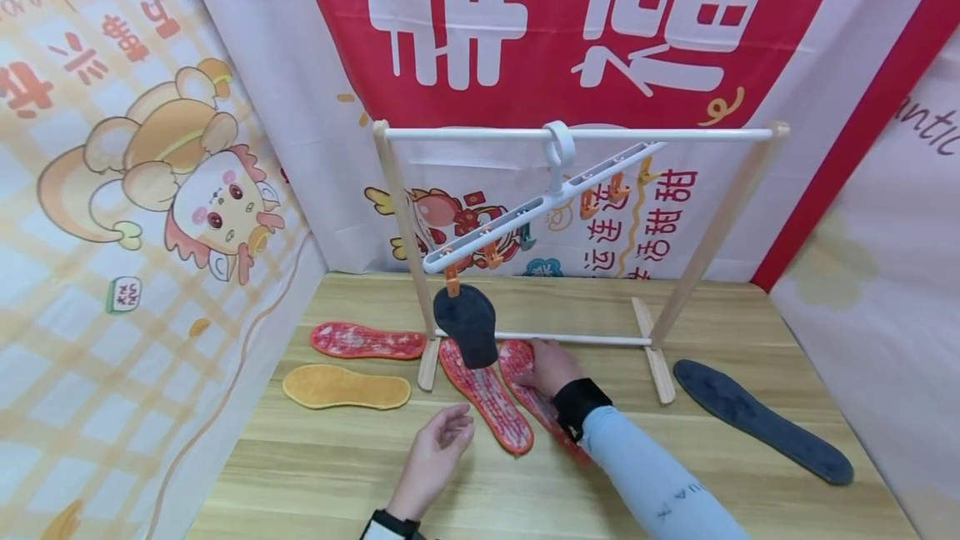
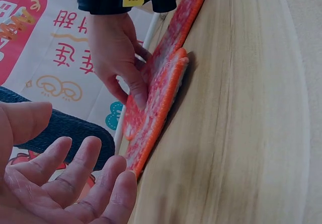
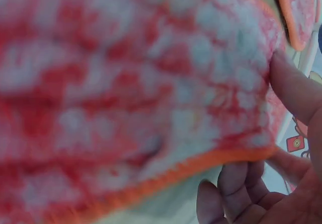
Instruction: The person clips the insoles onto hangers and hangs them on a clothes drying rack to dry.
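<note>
My right hand [image 1: 553, 367] pinches a red-and-white patterned insole [image 3: 201, 83] with orange edging, thumb on top and fingers beneath. That insole is lifted and bent at the grip. Beside it lies a matching red insole [image 1: 491, 402], on the table to its left. My left hand [image 1: 437, 452] hovers palm up over the table with relaxed fingers, holding nothing, just left of the red insoles. Above them a dark insole [image 1: 467, 327] hangs from an orange clip [image 1: 452, 280] at the low left end of a tilted white hanger [image 1: 525, 211].
The hanger hooks over the white bar [image 1: 465, 135] of a wooden-legged rack. More clips [image 1: 588, 205] dangle along it. Left of the rack lie another red insole [image 1: 367, 342] and a yellow insole [image 1: 345, 387]. A dark insole [image 1: 761, 419] lies at the right. Printed cloth walls surround the table.
</note>
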`<state>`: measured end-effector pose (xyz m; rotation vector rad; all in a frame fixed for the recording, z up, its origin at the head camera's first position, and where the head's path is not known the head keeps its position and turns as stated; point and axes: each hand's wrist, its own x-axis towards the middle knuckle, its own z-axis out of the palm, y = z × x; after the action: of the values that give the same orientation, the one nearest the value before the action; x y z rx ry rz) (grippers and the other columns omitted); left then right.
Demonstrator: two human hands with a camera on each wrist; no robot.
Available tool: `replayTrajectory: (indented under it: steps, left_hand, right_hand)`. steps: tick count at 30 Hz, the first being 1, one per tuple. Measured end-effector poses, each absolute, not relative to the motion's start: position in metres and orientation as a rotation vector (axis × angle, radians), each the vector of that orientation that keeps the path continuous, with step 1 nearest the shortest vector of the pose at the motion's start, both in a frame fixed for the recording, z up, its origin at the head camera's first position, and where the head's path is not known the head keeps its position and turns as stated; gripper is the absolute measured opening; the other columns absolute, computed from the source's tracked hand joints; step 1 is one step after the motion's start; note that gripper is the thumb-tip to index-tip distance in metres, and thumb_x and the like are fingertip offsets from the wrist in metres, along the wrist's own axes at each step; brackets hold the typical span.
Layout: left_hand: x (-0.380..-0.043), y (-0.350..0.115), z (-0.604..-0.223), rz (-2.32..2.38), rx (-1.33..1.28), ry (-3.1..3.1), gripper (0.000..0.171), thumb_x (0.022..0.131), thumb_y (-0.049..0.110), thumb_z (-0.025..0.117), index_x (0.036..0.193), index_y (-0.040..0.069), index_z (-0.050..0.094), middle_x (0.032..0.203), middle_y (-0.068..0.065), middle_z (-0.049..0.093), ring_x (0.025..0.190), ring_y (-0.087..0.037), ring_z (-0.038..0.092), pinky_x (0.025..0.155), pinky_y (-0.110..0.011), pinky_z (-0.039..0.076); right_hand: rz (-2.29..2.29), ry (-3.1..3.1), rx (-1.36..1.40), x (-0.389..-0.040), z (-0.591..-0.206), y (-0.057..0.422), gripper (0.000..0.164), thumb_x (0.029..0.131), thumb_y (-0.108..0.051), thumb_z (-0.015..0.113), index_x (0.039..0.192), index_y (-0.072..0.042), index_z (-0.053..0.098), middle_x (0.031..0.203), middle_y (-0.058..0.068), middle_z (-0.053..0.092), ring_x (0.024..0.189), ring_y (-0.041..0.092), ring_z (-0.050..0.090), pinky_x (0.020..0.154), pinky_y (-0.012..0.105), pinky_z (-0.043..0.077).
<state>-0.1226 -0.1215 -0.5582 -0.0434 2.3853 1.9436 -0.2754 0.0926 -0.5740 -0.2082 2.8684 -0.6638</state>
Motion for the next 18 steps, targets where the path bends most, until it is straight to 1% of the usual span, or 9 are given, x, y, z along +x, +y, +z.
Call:
replayTrajectory:
  steps: [4, 11, 14, 16, 18]
  left_hand:
    - [-0.124, -0.12, -0.561, 1.936, -0.046, 2.386, 0.041, 0.098, 0.017, 0.064, 0.133, -0.003, 0.056, 0.117, -0.017, 0.065, 0.104, -0.024, 0.063, 0.09, -0.033, 0.051]
    - [-0.127, -0.116, -0.558, 1.899, 0.012, 2.433, 0.039, 0.098, 0.017, 0.064, 0.13, -0.004, 0.057, 0.114, -0.015, 0.066, 0.102, -0.024, 0.063, 0.089, -0.03, 0.052]
    - [-0.129, -0.115, -0.554, 1.871, 0.016, 2.448, 0.039, 0.098, 0.018, 0.064, 0.129, -0.004, 0.058, 0.113, -0.013, 0.066, 0.102, -0.024, 0.063, 0.088, -0.032, 0.052]
    - [-0.131, -0.114, -0.552, 1.855, 0.018, 2.451, 0.04, 0.098, 0.019, 0.064, 0.13, -0.004, 0.058, 0.113, -0.013, 0.066, 0.103, -0.024, 0.063, 0.089, -0.036, 0.052]
    - [-0.132, -0.112, -0.549, 1.847, 0.022, 2.438, 0.044, 0.098, 0.024, 0.064, 0.132, -0.002, 0.057, 0.116, -0.014, 0.066, 0.104, -0.024, 0.062, 0.09, -0.039, 0.052]
  right_hand:
    - [-0.814, 2.813, -0.117, -0.272, -0.576, 0.102, 0.078, 0.076, -0.036, 0.087, 0.139, -0.005, 0.052, 0.133, 0.021, 0.057, 0.12, 0.039, 0.054, 0.101, 0.051, 0.044]
    - [-0.979, 2.748, -0.063, -0.263, -0.573, 0.127, 0.078, 0.077, -0.026, 0.087, 0.14, -0.004, 0.049, 0.134, 0.022, 0.056, 0.123, 0.04, 0.052, 0.102, 0.053, 0.042]
    - [-1.023, 2.736, -0.053, -0.257, -0.568, 0.138, 0.077, 0.079, -0.021, 0.086, 0.142, -0.004, 0.046, 0.134, 0.022, 0.056, 0.122, 0.04, 0.053, 0.101, 0.054, 0.043]
    - [-1.03, 2.752, -0.059, -0.254, -0.565, 0.147, 0.077, 0.08, -0.019, 0.084, 0.143, -0.003, 0.044, 0.131, 0.024, 0.057, 0.118, 0.04, 0.055, 0.098, 0.053, 0.045]
    - [-1.026, 2.783, -0.077, -0.251, -0.563, 0.156, 0.076, 0.081, -0.018, 0.083, 0.143, -0.003, 0.042, 0.127, 0.025, 0.059, 0.114, 0.04, 0.058, 0.094, 0.053, 0.048]
